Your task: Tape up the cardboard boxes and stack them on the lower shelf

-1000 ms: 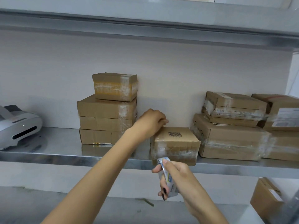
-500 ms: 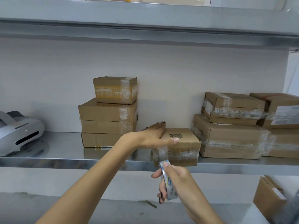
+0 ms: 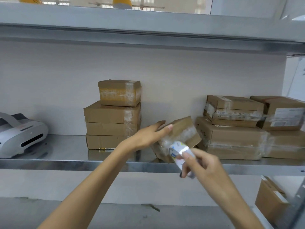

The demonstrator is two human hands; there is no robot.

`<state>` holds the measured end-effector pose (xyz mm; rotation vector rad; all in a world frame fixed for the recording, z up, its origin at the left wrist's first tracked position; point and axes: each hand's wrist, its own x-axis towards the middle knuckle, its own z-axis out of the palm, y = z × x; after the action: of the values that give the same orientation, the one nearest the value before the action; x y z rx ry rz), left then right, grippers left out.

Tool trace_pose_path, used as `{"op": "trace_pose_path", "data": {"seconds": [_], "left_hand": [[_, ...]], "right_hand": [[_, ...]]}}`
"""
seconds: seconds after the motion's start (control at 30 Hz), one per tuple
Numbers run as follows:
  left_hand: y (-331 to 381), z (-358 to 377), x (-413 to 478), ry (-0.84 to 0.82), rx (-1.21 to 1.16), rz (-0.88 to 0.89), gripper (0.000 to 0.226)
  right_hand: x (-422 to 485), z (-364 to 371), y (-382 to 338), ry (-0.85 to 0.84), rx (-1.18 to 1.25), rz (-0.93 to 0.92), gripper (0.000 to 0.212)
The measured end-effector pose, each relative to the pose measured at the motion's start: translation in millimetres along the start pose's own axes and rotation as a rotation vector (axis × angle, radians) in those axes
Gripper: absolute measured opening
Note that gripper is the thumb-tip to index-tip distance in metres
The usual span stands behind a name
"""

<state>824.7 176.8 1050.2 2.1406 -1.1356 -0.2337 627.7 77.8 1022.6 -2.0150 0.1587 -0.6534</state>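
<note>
The metal shelf (image 3: pixel 66 164) fills the width of the view, with another shelf board (image 3: pixel 148 19) above it. On its right side sits a pile of taped cardboard boxes (image 3: pixel 231 141), at least four of them, with the widest at the bottom. Left of centre stands a stack of boxes (image 3: pixel 112 114), four tiers going by the seams, with the smallest on top. A grey machine (image 3: pixel 21 138) sits at the far left. One more carton (image 3: pixel 270 200) stands below the shelf at the lower right.

Between the stack and the pile, close to the pile, a small box (image 3: pixel 179 128) is tipped up on one lower edge at the front of the shelf. It has crinkled clear tape across its front face.

The left hand (image 3: pixel 148 136) is spread nearly flat. Its straight fingers lie along the box's raised upper edge and the thumb rests on the front face.

The right hand (image 3: pixel 203 164) curls its fingers round one roll of tape (image 3: pixel 179 150). The roll is blurred and held right against the box's lower front.
</note>
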Motion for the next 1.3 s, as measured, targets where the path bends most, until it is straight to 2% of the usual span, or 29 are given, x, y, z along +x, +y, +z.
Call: {"op": "trace_pose_path", "data": {"seconds": [0.07, 0.13, 0.2, 0.27, 0.4, 0.53, 0.67, 0.87, 1.0, 1.13, 1.23, 1.3], "left_hand": [[6.2, 0.0, -8.5, -0.006, -0.111, -0.072, 0.067], [10.5, 2.0, -15.1, -0.038, -0.345, -0.122, 0.059], [11.4, 3.6, -22.4, -0.075, -0.528, -0.183, 0.059], [7.3, 5.3, -26.6, -0.117, -0.576, -0.247, 0.062], [-1.8, 5.3, -23.8, -0.115, -0.509, -0.333, 0.066], [-1.3, -2.1, -15.0, -0.175, -0.438, -0.442, 0.074], [-2.4, -6.7, -10.2, -0.217, -0.386, -0.466, 0.072], [-3.1, -8.9, -8.7, -0.254, -0.333, -0.569, 0.089], [2.5, -9.0, -10.2, -0.245, -0.346, -0.589, 0.085], [8.0, -9.3, -13.8, -0.229, -0.316, -0.615, 0.091], [17.6, -9.6, -13.2, -0.221, -0.193, -0.632, 0.090], [21.1, -7.3, -11.3, -0.112, 0.091, -0.554, 0.080]], "right_hand": [[6.1, -13.0, -15.8, 0.021, -0.010, -0.093, 0.026], [18.4, -23.6, -31.3, -0.004, -0.023, -0.133, 0.030], [36.6, -31.7, -44.4, -0.076, -0.062, -0.128, 0.036], [57.3, -36.8, -52.5, -0.160, -0.151, -0.105, 0.042], [84.6, -41.2, -56.3, -0.264, -0.353, -0.027, 0.060], [96.1, -57.5, -58.8, -0.333, -0.506, 0.050, 0.058], [101.6, -66.2, -53.2, -0.357, -0.654, 0.140, 0.054], [101.5, -56.9, -31.5, -0.440, -0.665, 0.241, 0.053], [100.8, -58.4, -26.3, -0.447, -0.629, 0.289, 0.051], [98.4, -53.9, -23.2, -0.508, -0.649, 0.325, 0.050], [98.5, -48.9, -19.3, -0.526, -0.661, 0.340, 0.049], [99.1, -46.5, -17.1, -0.534, -0.639, 0.348, 0.050]]}}
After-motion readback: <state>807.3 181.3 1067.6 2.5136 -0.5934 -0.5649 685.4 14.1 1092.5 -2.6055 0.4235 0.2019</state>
